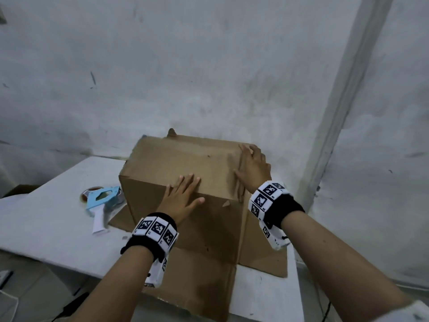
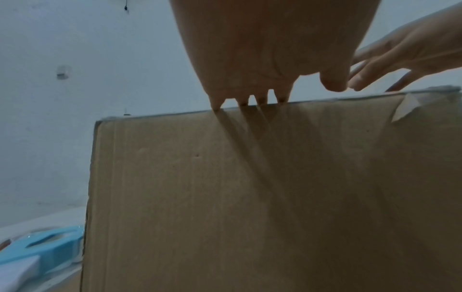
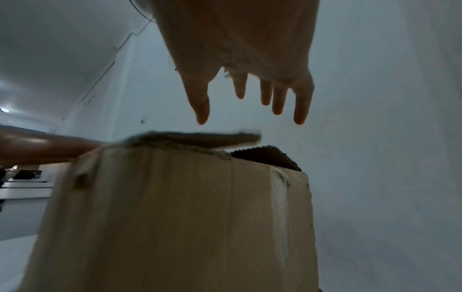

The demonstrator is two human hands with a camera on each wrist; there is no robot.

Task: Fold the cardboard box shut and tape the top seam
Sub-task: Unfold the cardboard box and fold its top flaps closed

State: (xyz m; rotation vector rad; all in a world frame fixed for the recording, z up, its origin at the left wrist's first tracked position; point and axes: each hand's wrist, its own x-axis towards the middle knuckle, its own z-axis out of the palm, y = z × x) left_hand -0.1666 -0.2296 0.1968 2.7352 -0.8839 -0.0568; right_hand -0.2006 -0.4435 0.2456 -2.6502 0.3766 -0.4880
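Observation:
A brown cardboard box point(image 1: 185, 163) stands on a white table point(image 1: 46, 224), its top flaps folded down. My left hand point(image 1: 183, 194) lies flat with straight fingers on the near top edge; from the left wrist view its fingertips point(image 2: 250, 100) reach over the box rim point(image 2: 275, 177). My right hand point(image 1: 251, 168) is spread flat over the right top edge. In the right wrist view its fingers point(image 3: 250, 94) hang straight a little above a slightly raised flap point(image 3: 200, 138). A blue and white tape dispenser point(image 1: 104, 203) lies left of the box, also seen as the dispenser point(image 2: 42, 249).
The box's bottom flaps point(image 1: 209, 270) splay out on the table toward me. A grey wall point(image 1: 209, 66) rises right behind the box. A torn paper scrap point(image 2: 405, 108) sticks off the box's near face. The table's right edge is close to the box.

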